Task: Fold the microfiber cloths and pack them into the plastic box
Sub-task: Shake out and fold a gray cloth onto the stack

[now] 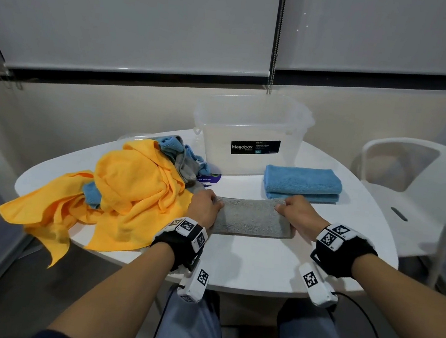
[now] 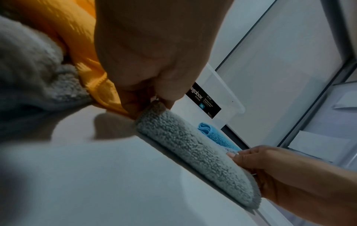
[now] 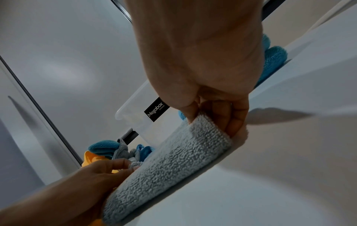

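A grey microfiber cloth [image 1: 252, 218], folded into a long narrow strip, lies flat on the white surface [image 1: 260, 263] directly in front of the person. The left hand [image 1: 204, 207] pinches the strip's left end between thumb and curled fingers; the left wrist view shows the fingertips [image 2: 166, 100] closed on the far corner of that end. The right hand [image 1: 299, 216] pinches the right end in the same manner, with the thumb and fingers [image 3: 235, 122] closed on the folded edge in the right wrist view. Behind the strip, a clear plastic box [image 1: 251, 133] with a black "Megabox" label [image 1: 255, 147] stands open-topped at the far side of the surface; its contents cannot be determined through the translucent walls. A folded blue cloth [image 1: 303, 183] lies just right of the box front, near the right hand. To the left, a loose pile holds an orange cloth [image 1: 117, 195] draped over the surface edge, with crumpled blue cloths [image 1: 170, 142] and a grey cloth [image 1: 185, 165] behind it. A white chair [image 1: 412, 175] stands to the right of the surface.
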Demonstrator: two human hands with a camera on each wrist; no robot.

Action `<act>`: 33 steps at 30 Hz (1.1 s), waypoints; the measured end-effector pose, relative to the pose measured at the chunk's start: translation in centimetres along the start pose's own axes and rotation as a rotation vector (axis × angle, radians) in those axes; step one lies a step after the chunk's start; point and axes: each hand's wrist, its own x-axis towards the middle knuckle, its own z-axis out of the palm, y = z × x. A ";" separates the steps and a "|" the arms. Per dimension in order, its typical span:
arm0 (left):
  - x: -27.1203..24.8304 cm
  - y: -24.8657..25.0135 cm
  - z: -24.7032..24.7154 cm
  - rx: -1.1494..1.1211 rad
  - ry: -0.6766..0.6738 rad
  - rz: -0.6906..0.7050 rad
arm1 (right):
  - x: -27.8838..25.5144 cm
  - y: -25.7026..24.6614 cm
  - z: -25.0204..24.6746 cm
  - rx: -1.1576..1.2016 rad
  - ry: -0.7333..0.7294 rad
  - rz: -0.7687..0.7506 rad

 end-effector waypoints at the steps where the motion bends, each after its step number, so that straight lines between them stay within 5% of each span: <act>1: 0.1 0.0 0.1 0.006 0.002 -0.001 | 0.0 -0.1 0.1 -0.025 0.017 0.002; 22: 2.1 0.0 2.2 0.212 0.013 -0.025 | -0.1 -2.2 1.8 -0.343 0.084 0.138; 33: 1.7 0.2 2.1 0.201 0.068 0.083 | -0.1 -1.6 2.7 -0.457 0.130 0.068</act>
